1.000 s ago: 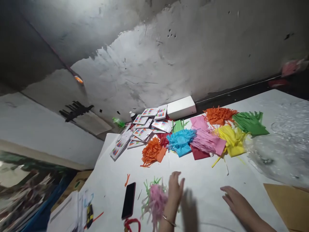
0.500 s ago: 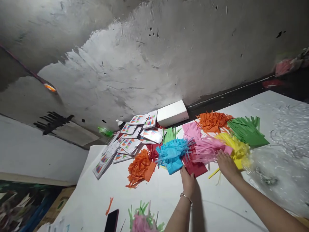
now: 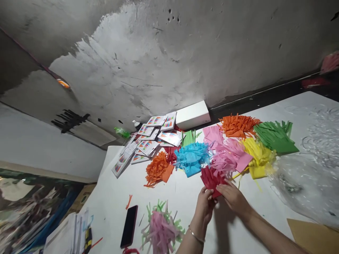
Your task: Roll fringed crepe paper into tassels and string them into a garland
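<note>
A stack of red fringed tissue paper (image 3: 212, 179) is held between both hands over the white tabletop. My left hand (image 3: 206, 201), with a bracelet at the wrist, is closed on its lower left edge. On the lower right edge my right hand (image 3: 233, 195) grips the same stack with thumb and fingers. Just beyond lie pink fringed paper (image 3: 230, 157), blue fringed paper (image 3: 192, 158) and yellow fringed paper (image 3: 258, 158). Orange fringed paper (image 3: 159, 169) lies to the left. Nearer me is a pink and green tassel bunch (image 3: 162, 229).
Printed packets (image 3: 148, 147) are piled at the back left beside a white box (image 3: 193, 115). Clear plastic bags (image 3: 304, 190) cover the right side, with brown card (image 3: 312, 234) below. A phone (image 3: 129, 225) lies front left. Green fringed paper (image 3: 277, 137) sits back right.
The red fringed paper has come out from among the others toward me. My right hand has left the pink paper and moved left onto the red. The view has shifted slightly.
</note>
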Tool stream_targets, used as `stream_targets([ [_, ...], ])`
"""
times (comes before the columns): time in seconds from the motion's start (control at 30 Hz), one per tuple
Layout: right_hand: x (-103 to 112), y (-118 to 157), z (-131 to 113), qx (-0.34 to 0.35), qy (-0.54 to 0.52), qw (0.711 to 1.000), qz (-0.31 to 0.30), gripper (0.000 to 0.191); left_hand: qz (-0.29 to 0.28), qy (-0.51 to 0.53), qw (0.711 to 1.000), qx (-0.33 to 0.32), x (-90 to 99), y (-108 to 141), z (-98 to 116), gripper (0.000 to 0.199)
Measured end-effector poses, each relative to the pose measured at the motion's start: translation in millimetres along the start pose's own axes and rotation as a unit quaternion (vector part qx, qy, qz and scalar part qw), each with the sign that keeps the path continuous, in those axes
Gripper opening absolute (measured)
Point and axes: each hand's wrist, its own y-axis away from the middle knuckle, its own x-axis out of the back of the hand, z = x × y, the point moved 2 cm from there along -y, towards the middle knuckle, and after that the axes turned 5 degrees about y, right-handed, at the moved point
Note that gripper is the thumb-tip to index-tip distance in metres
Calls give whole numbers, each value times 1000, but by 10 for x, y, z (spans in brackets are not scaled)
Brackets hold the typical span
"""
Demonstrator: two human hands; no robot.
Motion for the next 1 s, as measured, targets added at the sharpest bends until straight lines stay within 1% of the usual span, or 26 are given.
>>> stream_targets([
  [0.03,86,-30,-51,8,-16,1000,-6,44,25,-15,999,-27,90,164,57,60],
  [0.07,197,-68,-97,15,-29,999,-12,42,53,-47,995,-75,193,336,137,66],
  [0.1,327,-115,-144,20,-43,999,-23,39,70,-93,984,-138,295,514,234,73],
  [0.13,468,-173,-197,25,-62,997,-42,37,63,-151,965,-204,381,696,336,79],
  [0.17,613,-238,-260,32,-84,994,-68,33,23,-209,943,-257,441,873,430,80],
  [0.2,752,-308,-338,44,-118,986,-107,28,-43,-257,922,-287,476,1039,505,75],
  [0.23,878,-375,-430,59,-148,977,-144,23,-111,-289,904,-295,491,1190,559,64],
  [0.27,991,-437,-533,68,-165,971,-158,20,-154,-300,896,-289,497,1318,596,50],
  [0.3,1087,-489,-634,49,-157,978,-128,18,-166,-293,900,-278,496,1419,619,39],
  [0.33,1158,-518,-743,20,-139,987,-79,18,-146,-266,915,-266,495,1494,627,34],
  [0.37,1199,-519,-860,-15,-117,993,-16,18,-108,-225,935,-252,495,1547,615,34],
  [0.4,1207,-487,-985,-46,-99,993,37,17,-68,-177,953,-235,496,1586,579,35],
  [0.43,1181,-430,-1118,-64,-92,991,67,17,-39,-130,967,-216,498,1617,520,37],
  [0.47,1130,-354,-1252,-68,-94,990,75,17,-24,-88,976,-196,500,1646,444,39],
  [0.5,1064,-266,-1377,-66,-100,990,69,19,-19,-53,982,-178,504,1677,358,41],
  [0.57,936,-85,-1571,-74,-111,990,48,24,-29,0,989,-147,517,1754,178,46],
  [0.6,889,-4,-1634,-93,-120,988,41,26,-37,20,990,-132,525,1799,96,47],
  [0.7,827,167,-1733,-159,-162,974,16,27,-50,45,992,-110,545,1930,-72,46],
  [0.77,834,217,-1765,-194,-181,964,3,25,-48,42,991,-114,553,1988,-120,43],
  [0.83,846,235,-1778,-243,-202,949,-10,21,-55,39,991,-116,555,2015,-141,42],
  [0.93,842,236,-1761,-342,-255,903,-52,12,-75,35,989,-120,564,2025,-153,42],
  [1.0,840,223,-1731,-382,-298,871,-85,9,-93,23,987,-129,582,2028,-158,42],
])
